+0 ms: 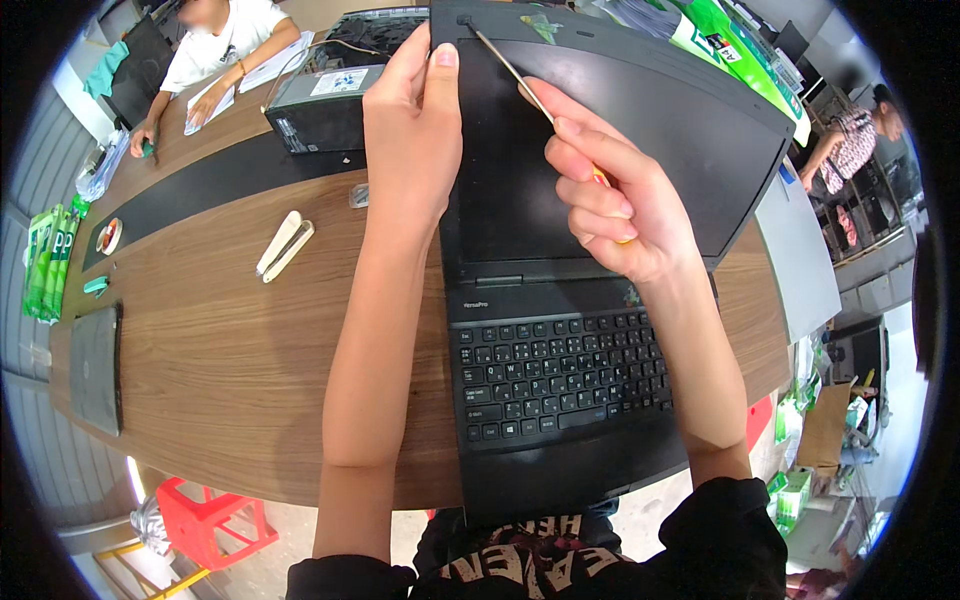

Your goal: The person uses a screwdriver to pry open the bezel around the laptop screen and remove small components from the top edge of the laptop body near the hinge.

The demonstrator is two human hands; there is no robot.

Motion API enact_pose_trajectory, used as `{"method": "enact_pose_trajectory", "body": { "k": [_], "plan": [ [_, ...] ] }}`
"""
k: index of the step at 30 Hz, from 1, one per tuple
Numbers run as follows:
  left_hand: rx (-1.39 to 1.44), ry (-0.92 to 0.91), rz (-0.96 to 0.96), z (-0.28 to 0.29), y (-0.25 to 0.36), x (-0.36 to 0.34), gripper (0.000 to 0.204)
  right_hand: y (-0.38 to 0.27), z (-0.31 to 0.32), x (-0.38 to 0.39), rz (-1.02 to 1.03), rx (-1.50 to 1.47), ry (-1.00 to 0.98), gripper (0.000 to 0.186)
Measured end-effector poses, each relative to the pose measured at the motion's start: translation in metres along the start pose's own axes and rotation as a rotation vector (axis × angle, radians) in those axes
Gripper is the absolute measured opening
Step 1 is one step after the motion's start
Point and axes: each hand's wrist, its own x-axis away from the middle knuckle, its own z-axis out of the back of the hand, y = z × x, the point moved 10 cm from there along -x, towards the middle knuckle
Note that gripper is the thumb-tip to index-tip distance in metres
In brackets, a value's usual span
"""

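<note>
A black laptop lies open on the wooden table, its keyboard nearest me and its screen tilted up and back. My left hand grips the screen's upper left corner, thumb on the front frame and fingers mostly hidden behind the edge. In my right hand is a screwdriver, its yellow-and-red handle mostly covered by my curled fingers. The thin metal shaft slants up and left across the screen. Its tip meets the frame near that same corner. A scrap of clear film sits on the top frame.
Left of the laptop lies a cream-coloured two-armed tool. A black computer case stands behind it. Further left are a tape roll and a closed grey laptop. Green packs lie behind the screen. Another person sits across the table.
</note>
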Motion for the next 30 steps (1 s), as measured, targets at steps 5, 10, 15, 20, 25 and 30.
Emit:
{"method": "enact_pose_trajectory", "body": {
  "k": [5, 10, 15, 20, 25, 30],
  "plan": [
    [0.0, 0.103, -0.023, 0.011, -0.01, -0.003, 0.044, 0.014, -0.023, -0.005, -0.197, -0.545, -0.242, 0.036],
    [-0.026, 0.07, -0.036, 0.009, -0.004, -0.003, 0.041, -0.001, -0.021, -0.002, -0.123, -0.281, -0.18, 0.046],
    [-0.012, 0.137, -0.022, 0.009, 0.006, -0.001, 0.035, -0.049, -0.02, 0.026, 0.236, 0.371, 0.022, 0.042],
    [-0.139, 0.074, -0.118, 0.005, 0.009, 0.001, 0.036, -0.082, 0.015, 0.074, 0.466, 0.706, 0.302, 0.038],
    [-0.19, 0.105, -0.033, 0.005, 0.005, 0.002, 0.039, -0.105, 0.079, 0.141, 0.492, 0.76, 0.574, 0.038],
    [-0.639, 0.167, -0.563, -0.026, 0.074, 0.022, 0.044, -0.127, 0.12, 0.185, 0.577, 0.676, 0.698, 0.04]
  ]
}}
